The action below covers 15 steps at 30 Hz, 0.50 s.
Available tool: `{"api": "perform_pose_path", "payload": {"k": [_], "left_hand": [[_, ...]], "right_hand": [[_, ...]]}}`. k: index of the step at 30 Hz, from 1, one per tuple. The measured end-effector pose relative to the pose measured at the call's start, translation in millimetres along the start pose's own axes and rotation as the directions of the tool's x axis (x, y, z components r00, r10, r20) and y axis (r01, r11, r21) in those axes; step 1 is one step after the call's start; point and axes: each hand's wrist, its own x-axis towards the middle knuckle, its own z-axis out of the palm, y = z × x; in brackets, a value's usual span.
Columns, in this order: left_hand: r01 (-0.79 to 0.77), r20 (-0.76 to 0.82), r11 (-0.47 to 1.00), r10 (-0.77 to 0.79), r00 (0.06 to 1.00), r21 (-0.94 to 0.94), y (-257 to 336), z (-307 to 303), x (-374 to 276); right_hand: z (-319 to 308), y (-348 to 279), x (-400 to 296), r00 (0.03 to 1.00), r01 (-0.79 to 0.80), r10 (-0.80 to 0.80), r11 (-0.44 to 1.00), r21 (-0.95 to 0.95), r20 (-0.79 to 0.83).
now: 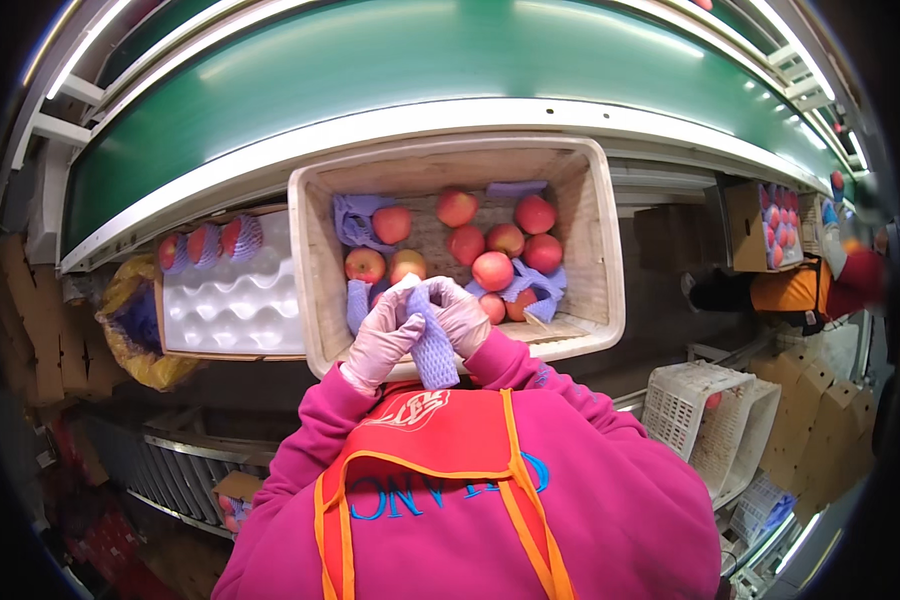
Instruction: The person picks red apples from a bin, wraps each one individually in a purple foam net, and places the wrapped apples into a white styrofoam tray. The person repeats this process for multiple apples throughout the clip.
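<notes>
A lavender foam fruit net (433,349) hangs flattened between my two gloved hands, over the near side of a white plastic crate (610,247). My left hand (382,334) pinches its upper end from the left. On the other side, the fingers of my right hand (459,315) hold the same end. No apple shows inside the net. Loose apples (493,271) lie in the crate beyond my hands, most towards the right. More foam nets lie among them, one crumpled net (360,219) at the back left and another (544,289) at the right.
Left of the crate, a carton holds a white moulded tray (232,307) with three net-wrapped apples (241,237) at its back. A yellow plastic bag (146,364) stands beside it. A green conveyor belt (420,64) runs behind. At right are a co-worker (787,291) and stacked crates (690,409).
</notes>
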Motion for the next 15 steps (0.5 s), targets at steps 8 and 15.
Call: {"api": "perform_pose_path", "payload": {"k": [8,15], "left_hand": [[-0.138,-0.159,0.981,0.159,0.974,0.136,-3,-1,-6],[-0.161,-0.23,0.842,0.316,0.92,0.515,-32,-38,0]], "right_hand": [[-3,7,-12,0.993,-0.099,0.105,0.99,0.097,-0.06],[-3,-1,-15,0.986,-0.058,0.012,0.962,0.265,0.169]]}}
